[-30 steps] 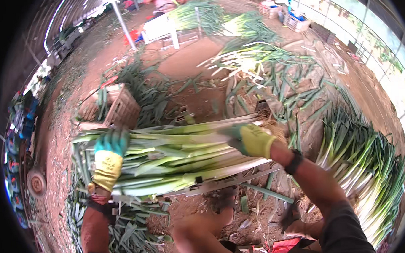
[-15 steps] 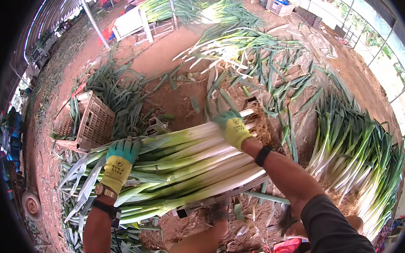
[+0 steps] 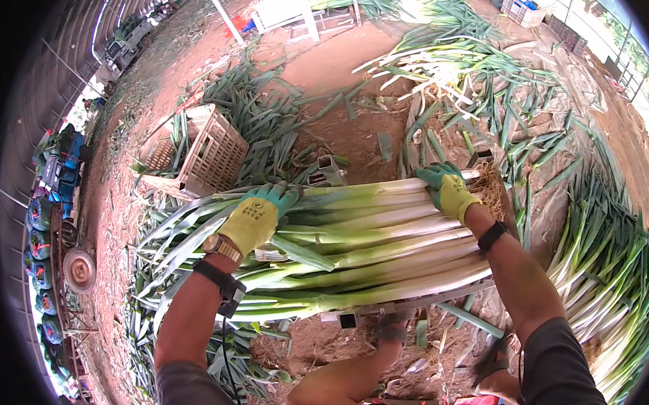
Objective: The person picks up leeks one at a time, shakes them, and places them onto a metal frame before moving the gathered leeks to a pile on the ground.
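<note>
both hands gloved: knit gloves, yellow across the back, teal-green over fingers and cuff. left hand (image 3: 255, 215) glove carries a small dark printed mark on the yellow; right hand (image 3: 449, 190) glove is the same make. left wrist: a metal-cased watch just behind the cuff, then a black strap with a thin black cable trailing off it. right wrist: black band. dark grey short sleeves on both upper arms. bare knee, sandal straps below.
</note>
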